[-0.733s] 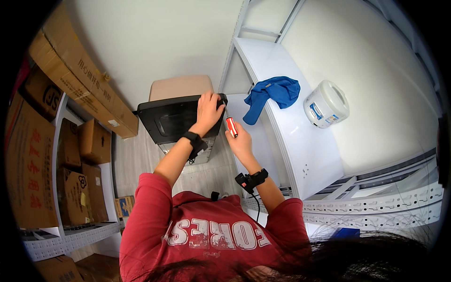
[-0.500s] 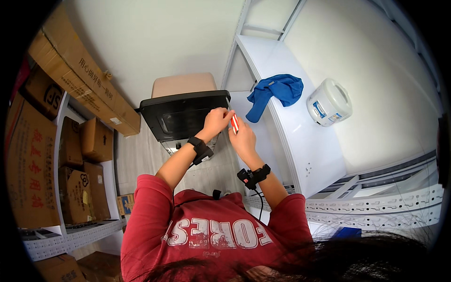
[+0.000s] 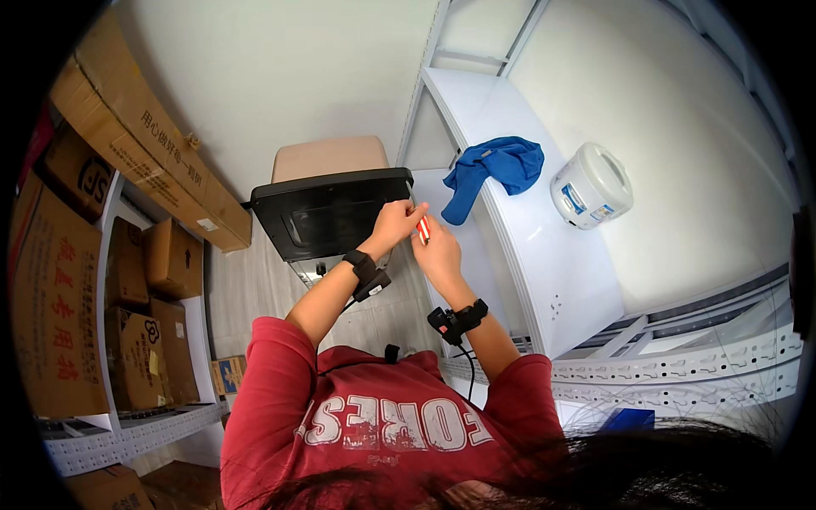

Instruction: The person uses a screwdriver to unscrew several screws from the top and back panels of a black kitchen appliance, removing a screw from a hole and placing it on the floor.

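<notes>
My right hand (image 3: 439, 253) is closed round a small red-and-white striped handle (image 3: 423, 229), whose full shape is hidden by my fingers. Just left of it, my left hand (image 3: 396, 225) has its fingers bent together, with the thumb by the top of that handle; what the fingers hold is hidden. Both hands are at the right edge of a black panel (image 3: 340, 217) with a recessed middle. Behind the panel rises a beige rounded body (image 3: 330, 155), and a lighter part shows beneath it.
To the right, a white shelf (image 3: 561, 280) carries a crumpled blue cloth (image 3: 510, 163) and a white rice cooker (image 3: 592, 187). A long cardboard box (image 3: 157, 140) leans at the left, beside a rack (image 3: 127, 430) of several cartons. Grey floor (image 3: 255, 297) lies between.
My hands and the striped handle have moved slightly nearer to me, staying close together. The view has shifted a little. Both grips look the same.
</notes>
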The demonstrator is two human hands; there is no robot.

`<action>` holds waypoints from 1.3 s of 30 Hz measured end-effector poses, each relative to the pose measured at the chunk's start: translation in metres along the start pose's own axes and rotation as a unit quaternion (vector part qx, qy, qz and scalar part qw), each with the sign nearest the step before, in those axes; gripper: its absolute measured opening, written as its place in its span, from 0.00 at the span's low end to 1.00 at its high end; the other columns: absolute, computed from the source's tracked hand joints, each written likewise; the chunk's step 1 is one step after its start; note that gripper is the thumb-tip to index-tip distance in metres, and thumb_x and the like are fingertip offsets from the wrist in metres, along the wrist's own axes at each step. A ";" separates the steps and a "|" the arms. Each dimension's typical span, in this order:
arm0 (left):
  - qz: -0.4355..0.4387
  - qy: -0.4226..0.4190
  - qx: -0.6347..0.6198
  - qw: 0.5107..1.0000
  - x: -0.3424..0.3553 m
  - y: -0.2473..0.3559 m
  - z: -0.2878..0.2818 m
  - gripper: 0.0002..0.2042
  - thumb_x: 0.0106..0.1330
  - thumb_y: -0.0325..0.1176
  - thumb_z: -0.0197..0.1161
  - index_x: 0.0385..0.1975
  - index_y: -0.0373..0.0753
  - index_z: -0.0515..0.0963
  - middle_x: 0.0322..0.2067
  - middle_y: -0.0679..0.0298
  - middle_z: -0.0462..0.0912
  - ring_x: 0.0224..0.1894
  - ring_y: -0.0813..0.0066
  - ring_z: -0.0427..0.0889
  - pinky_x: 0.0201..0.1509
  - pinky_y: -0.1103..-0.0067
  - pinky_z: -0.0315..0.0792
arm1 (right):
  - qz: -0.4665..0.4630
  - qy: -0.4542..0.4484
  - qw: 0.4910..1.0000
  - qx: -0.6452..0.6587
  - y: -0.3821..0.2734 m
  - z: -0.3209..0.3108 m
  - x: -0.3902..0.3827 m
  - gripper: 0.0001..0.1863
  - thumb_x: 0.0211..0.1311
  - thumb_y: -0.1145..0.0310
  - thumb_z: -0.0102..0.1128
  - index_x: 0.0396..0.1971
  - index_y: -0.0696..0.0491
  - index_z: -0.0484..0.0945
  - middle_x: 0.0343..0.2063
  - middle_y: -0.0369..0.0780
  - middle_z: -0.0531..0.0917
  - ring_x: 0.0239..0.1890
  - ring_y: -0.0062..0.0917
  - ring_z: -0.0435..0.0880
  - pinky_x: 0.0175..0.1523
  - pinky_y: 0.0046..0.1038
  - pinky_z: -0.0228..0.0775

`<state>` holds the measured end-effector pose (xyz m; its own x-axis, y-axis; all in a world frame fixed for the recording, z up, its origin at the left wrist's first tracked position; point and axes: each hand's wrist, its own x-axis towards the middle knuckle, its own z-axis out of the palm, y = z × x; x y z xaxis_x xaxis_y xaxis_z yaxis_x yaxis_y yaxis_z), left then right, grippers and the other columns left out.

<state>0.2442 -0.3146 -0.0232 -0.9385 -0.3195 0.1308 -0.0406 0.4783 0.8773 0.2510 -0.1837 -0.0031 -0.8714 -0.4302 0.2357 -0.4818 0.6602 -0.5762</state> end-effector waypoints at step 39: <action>0.262 0.102 0.198 0.939 0.036 -0.017 -0.040 0.22 0.44 0.32 0.66 0.42 0.37 0.72 0.46 0.59 0.74 0.51 0.57 0.69 0.56 0.67 0.61 | -0.012 0.121 0.993 -0.016 -0.012 0.002 -0.015 0.20 0.54 0.61 0.59 0.43 0.56 0.71 0.33 0.48 0.75 0.32 0.44 0.77 0.35 0.39 0.70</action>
<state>0.2251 -0.3669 -0.0150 -0.7811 -0.0862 0.6184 0.2470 0.8670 0.4328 0.2706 -0.1863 -0.0011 -0.8547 -0.2886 0.4315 -0.5016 0.6732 -0.5434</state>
